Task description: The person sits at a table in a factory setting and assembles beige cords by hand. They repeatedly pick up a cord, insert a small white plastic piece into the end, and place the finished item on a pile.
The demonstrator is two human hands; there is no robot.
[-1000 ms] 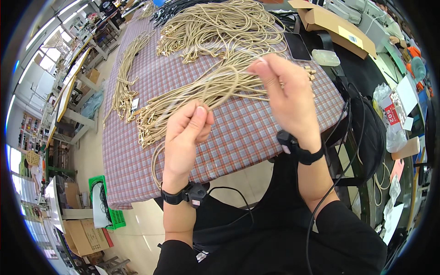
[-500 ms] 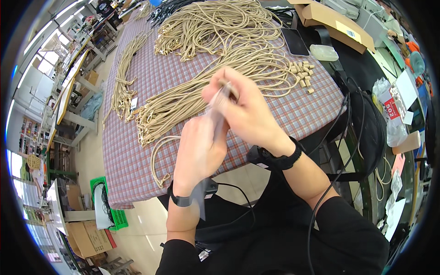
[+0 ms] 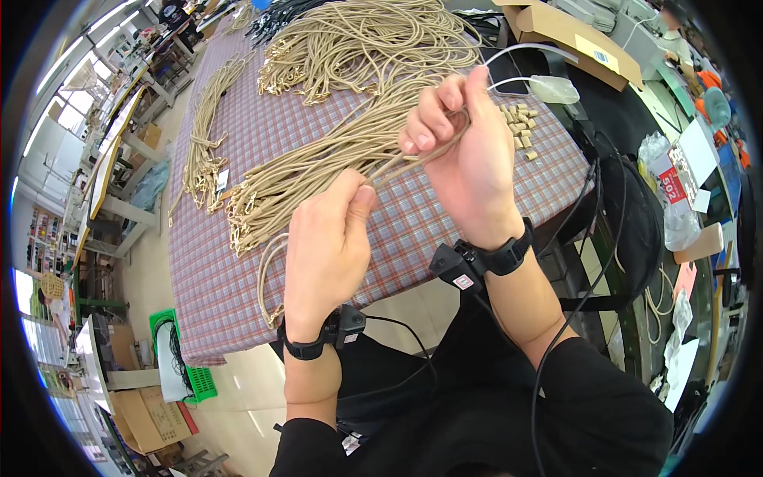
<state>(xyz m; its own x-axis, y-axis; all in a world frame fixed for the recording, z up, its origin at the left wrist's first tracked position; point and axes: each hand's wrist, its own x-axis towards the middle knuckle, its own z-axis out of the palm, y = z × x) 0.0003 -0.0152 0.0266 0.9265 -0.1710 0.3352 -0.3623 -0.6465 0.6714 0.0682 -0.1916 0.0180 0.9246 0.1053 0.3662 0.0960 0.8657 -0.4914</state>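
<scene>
Tan round cord [image 3: 401, 164] is running between the hands above the grey-and-red plaid cloth-covered surface [image 3: 222, 286], rising toward 2 o'clock. Left grip [image 3: 326, 246]: thumb pressing to forefinger, no visible gap, pinching the cord, probably anchoring it. Right grip [image 3: 469, 159]: fingers half curling, cord crossing at the palm; can't tell if it's clamping or just hooking it. Whitish translucent thin strip [image 3: 524, 47] is arcing off near the right thumb tip toward 2 o'clock; can't tell what's holding it. Tan cord bundle with brass-coloured metal clasps [image 3: 306, 171] is lying at the left grip's 11 o'clock, clasps gathering at its 8 o'clock end, likely for sorting. Small tan cylindrical pieces [image 3: 520, 126] are sitting at the right grip's 2 o'clock, presumably for easy reach. Larger tan cord pile [image 3: 366, 40] is resting at 12, likely to free working room.
</scene>
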